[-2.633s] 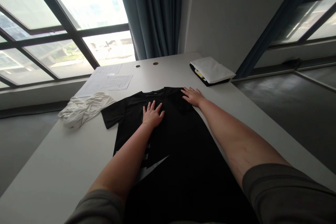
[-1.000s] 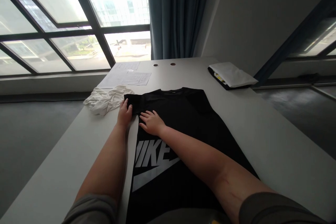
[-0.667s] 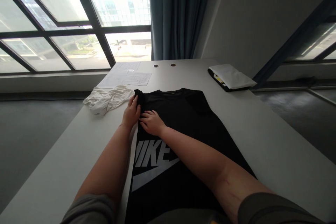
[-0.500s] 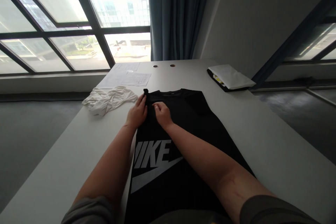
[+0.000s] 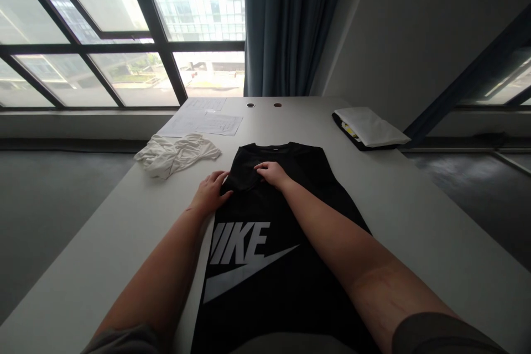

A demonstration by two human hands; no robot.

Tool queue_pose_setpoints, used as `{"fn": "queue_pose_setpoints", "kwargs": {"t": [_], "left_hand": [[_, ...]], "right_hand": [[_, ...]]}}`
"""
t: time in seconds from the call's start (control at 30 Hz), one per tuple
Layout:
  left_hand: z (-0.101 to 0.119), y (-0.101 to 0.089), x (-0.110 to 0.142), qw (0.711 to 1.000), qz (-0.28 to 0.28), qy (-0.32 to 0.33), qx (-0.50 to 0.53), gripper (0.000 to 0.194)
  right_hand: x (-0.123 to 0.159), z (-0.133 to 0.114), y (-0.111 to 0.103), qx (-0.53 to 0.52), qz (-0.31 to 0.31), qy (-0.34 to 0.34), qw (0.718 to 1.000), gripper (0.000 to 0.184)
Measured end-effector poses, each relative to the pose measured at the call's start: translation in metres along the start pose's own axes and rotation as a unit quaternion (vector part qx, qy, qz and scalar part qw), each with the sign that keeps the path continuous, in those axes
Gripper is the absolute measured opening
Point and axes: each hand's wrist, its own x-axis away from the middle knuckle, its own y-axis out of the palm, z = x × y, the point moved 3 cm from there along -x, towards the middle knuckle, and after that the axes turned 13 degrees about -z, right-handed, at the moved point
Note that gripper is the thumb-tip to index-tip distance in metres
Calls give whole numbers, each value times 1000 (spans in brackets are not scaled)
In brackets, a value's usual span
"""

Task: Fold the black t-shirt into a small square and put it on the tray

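Note:
A black T-shirt (image 5: 286, 298) with large grey lettering and a swoosh lies flat, its neckline away from me. Its left sleeve (image 5: 243, 174) is turned inward over the chest. My right hand (image 5: 271, 172) pinches the end of that sleeve, knuckles up, over the upper chest. My left hand (image 5: 209, 193) rests at the shirt's left edge, just below the shoulder, thumb and fingers spread and touching the fabric. The right sleeve (image 5: 317, 163) also lies inward over the shirt.
The shirt lies on a white table (image 5: 415, 221). A crumpled white cloth (image 5: 176, 155) is at the left, with printed papers (image 5: 199, 121) behind it. A white and black packet (image 5: 369, 127) lies at the right. Windows and a blue curtain (image 5: 290, 27) stand beyond.
My right hand has moved right, drawing the left sleeve inward over the chest. My left hand has slid down and left from the shoulder, its fingers spreading.

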Motion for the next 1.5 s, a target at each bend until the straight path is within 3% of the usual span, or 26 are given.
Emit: {"fn": "queue_pose_setpoints", "kwargs": {"t": [0.13, 0.3, 0.37, 0.43, 0.5, 0.53, 0.6, 0.73, 0.83, 0.97, 1.07, 1.17, 1.27, 1.5], "left_hand": [[-23, 5, 5, 995, -27, -47, 79, 45], [-13, 5, -2, 996, -29, -6, 79, 32], [-10, 5, -4, 998, -25, 6, 54, 31], [-8, 6, -6, 999, -26, 9, 29, 29], [-6, 6, -8, 1000, -23, 9, 5, 27], [-5, 5, -8, 1000, -20, 6, -9, 25], [0, 4, -10, 999, -14, -12, -42, 24], [11, 3, -11, 991, -14, -86, -98, 25], [18, 2, -11, 988, -5, -105, -109, 24], [22, 4, -11, 995, 5, -45, -90, 28], [24, 16, -12, 997, -25, -3, -68, 45], [21, 31, -13, 996, -58, -17, -63, 53], [16, 38, -14, 995, -55, -50, -66, 56], [15, 32, -14, 990, -59, -101, -81, 59]], "right_hand": [[-12, -6, -8, 0, 43, 30, 999, 30], [-13, -12, -17, 52, 33, 46, 997, 43], [-8, -14, -17, 124, 34, 38, 991, 41], [-3, -18, -14, 267, 39, 12, 963, 38], [-1, -23, -4, 413, 36, -24, 910, 37], [-1, -26, 1, 462, 28, -41, 886, 39], [-7, -30, 13, 499, 6, -58, 865, 44], [-31, -34, 32, 505, -66, -25, 861, 56], [-48, -32, 41, 504, -103, 1, 857, 62], [-60, -26, 44, 506, -92, 0, 858, 65], [-63, -23, 44, 511, -97, -7, 854, 67], [-63, -24, 44, 514, -103, -1, 852, 68], [-64, -30, 45, 515, -106, 11, 851, 68], [-74, -46, 54, 500, -127, 62, 855, 68]]}}
